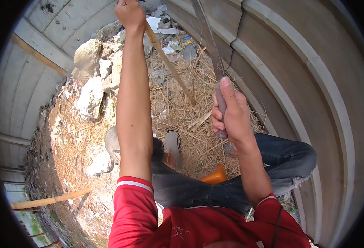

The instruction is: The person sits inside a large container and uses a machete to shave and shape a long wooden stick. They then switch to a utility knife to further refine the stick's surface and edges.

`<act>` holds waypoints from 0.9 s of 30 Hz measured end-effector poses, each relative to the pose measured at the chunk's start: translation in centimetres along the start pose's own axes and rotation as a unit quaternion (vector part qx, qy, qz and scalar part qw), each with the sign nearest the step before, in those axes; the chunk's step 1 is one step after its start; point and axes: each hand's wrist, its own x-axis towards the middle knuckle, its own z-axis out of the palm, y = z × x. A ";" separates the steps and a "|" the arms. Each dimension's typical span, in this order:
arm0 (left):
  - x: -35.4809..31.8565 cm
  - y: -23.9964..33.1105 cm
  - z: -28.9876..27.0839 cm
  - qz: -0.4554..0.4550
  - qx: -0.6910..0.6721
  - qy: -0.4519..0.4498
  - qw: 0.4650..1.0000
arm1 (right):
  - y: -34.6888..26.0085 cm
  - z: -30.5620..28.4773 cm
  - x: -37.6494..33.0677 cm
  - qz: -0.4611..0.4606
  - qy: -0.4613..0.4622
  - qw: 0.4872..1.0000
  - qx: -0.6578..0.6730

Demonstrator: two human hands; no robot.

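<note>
My right hand (233, 113) is wrapped round the brown handle of a machete (210, 41), thumb laid along the top of the grip. Its long dark blade points up and away, past the top edge of the view. My left arm reaches far forward. The closed left hand (131, 15) is at the top edge, on the upper end of a bamboo stick (169, 62); part of the grip is cut off or hidden by the wrist. From there the stick slants down to the right, its lower end on the straw (186, 120), left of the machete.
Corrugated metal sheeting (297, 74) curves close along my right. Pale rocks (90, 97) lie to the left, with a panel wall (45, 33) beyond. Litter (171, 45) is scattered at the far end. Between my bent legs are a grey sandal (173, 146) and an orange plastic object (216, 175).
</note>
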 end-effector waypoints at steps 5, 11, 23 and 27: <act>-1.0 0.1 1.4 0.015 0.017 -0.001 1.000 | -3.3 4.6 0.0 -0.266 -0.029 0.960 0.083; -0.6 0.5 1.2 -0.006 0.017 -0.018 1.000 | 14.6 -2.0 1.5 0.258 0.038 0.964 0.044; -0.3 -0.2 0.4 0.004 0.032 0.008 0.999 | 0.6 3.5 0.7 -0.265 -0.071 0.960 0.057; -0.6 1.3 1.6 -0.006 0.024 0.005 1.000 | 16.5 -0.7 3.2 -0.183 0.026 0.970 -0.157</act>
